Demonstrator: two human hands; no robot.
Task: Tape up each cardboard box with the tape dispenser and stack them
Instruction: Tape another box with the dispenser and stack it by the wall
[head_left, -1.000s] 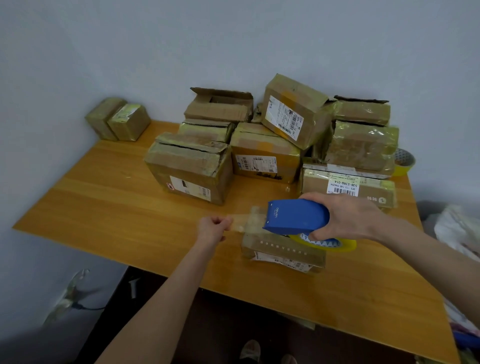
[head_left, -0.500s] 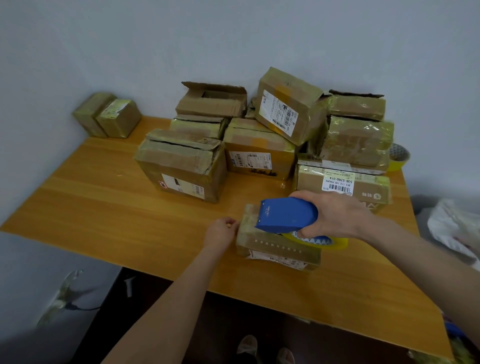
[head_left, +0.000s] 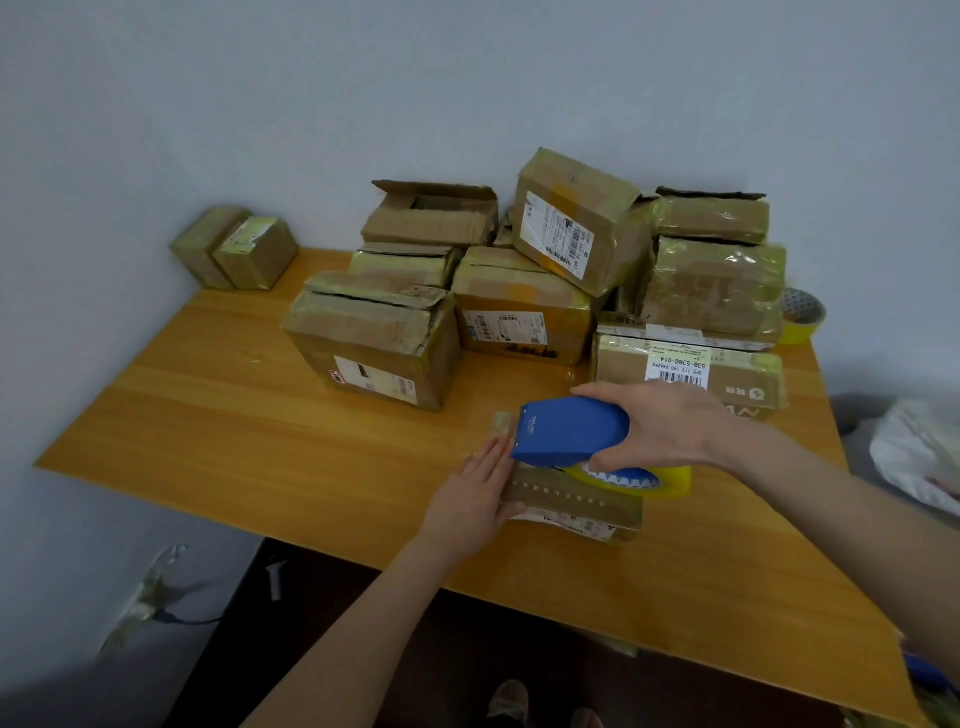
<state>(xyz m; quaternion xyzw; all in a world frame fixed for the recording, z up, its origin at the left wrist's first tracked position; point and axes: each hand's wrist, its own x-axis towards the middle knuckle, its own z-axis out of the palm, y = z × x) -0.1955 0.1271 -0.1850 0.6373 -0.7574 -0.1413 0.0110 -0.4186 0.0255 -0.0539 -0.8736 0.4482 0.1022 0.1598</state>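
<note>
A small flat cardboard box lies on the wooden table near its front edge. My right hand grips the blue tape dispenser with its yellow tape roll on top of that box. My left hand presses flat with straight fingers against the box's left end, over the tape strip. A pile of several worn cardboard boxes stands behind, some with flaps open. Two small taped boxes sit at the far left corner.
A spare roll of tape lies at the back right behind the pile. A white plastic bag sits off the table's right side. Walls close the table at back and left. Bare tabletop shows at left and front right.
My left hand, which pinched the pulled-out tape end to the left, has come in and now presses flat on the box's left end. The dispenser has come down onto the box.
</note>
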